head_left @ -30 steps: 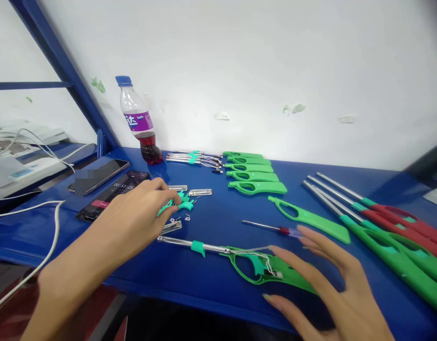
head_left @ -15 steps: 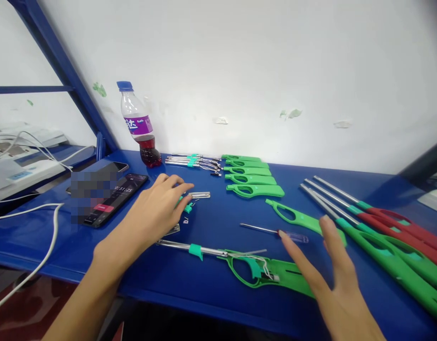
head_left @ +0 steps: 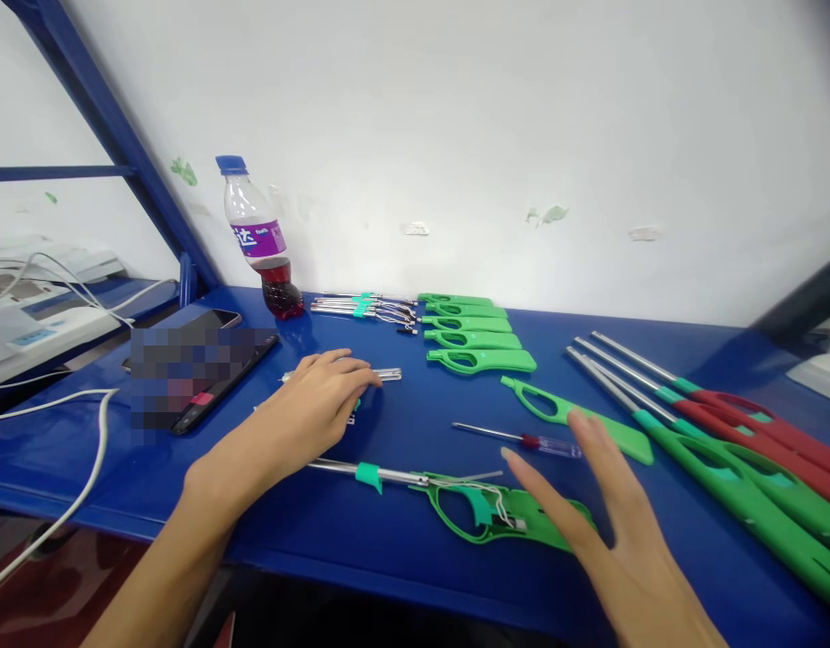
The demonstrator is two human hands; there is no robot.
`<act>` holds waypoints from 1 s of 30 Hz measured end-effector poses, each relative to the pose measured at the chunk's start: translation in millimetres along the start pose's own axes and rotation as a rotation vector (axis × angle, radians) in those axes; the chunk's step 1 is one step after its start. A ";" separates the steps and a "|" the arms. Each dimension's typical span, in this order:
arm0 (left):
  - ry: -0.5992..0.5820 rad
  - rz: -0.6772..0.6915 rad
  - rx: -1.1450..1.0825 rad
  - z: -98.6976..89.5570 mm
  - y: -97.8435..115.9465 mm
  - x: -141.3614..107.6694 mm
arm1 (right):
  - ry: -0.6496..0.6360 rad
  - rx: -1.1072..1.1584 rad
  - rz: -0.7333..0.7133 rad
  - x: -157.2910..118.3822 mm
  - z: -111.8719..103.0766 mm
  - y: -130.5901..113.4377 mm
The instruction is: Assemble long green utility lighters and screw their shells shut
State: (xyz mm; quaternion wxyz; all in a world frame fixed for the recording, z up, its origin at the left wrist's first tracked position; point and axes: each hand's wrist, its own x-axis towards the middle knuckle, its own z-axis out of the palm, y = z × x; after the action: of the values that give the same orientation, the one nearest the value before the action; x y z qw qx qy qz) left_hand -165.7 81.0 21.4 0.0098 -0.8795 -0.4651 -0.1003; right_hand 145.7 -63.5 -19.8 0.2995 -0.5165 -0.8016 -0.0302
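My left hand (head_left: 313,400) lies palm down over small metal and teal parts (head_left: 390,374) on the blue table; its fingers point right, and what lies beneath them is mostly hidden. My right hand (head_left: 608,517) hovers with thumb and fingers apart, holding nothing. Beside its fingertips is a screwdriver (head_left: 550,446) with a clear and red handle. Under and left of that hand lies an open green lighter shell (head_left: 482,531) with white wires, a teal trigger and a metal tube (head_left: 398,477). A green half shell (head_left: 631,441) is behind the right fingers.
Several green half shells (head_left: 482,361) and a bundle of metal tubes (head_left: 351,308) lie along the wall. A bottle (head_left: 266,243) stands back left, near phones (head_left: 219,387) and a white cable (head_left: 101,450). Long red (head_left: 759,436) and green lighters (head_left: 732,495) lie right.
My left hand has shifted slightly and now covers more of the small parts. My right hand has moved a little left, away from the screwdriver's handle. The view has shifted slightly.
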 end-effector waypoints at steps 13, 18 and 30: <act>-0.040 0.032 -0.005 -6.8 11.2 -4.8 | 0.053 -0.016 -0.018 0.3 3.0 2.0; -0.036 0.060 -0.015 -5.1 10.9 -6.3 | 0.049 -0.028 -0.023 1.0 3.1 1.2; 0.105 0.118 -0.096 -10.7 13.7 -4.5 | 0.048 -0.057 -0.043 -3.1 3.8 12.3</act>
State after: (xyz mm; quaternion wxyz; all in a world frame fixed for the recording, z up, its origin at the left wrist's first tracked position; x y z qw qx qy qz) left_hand -158.7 68.4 32.1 -0.0020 -0.8984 -0.4060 -0.1676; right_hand 155.3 -58.9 -27.8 0.3031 -0.5068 -0.8038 -0.0717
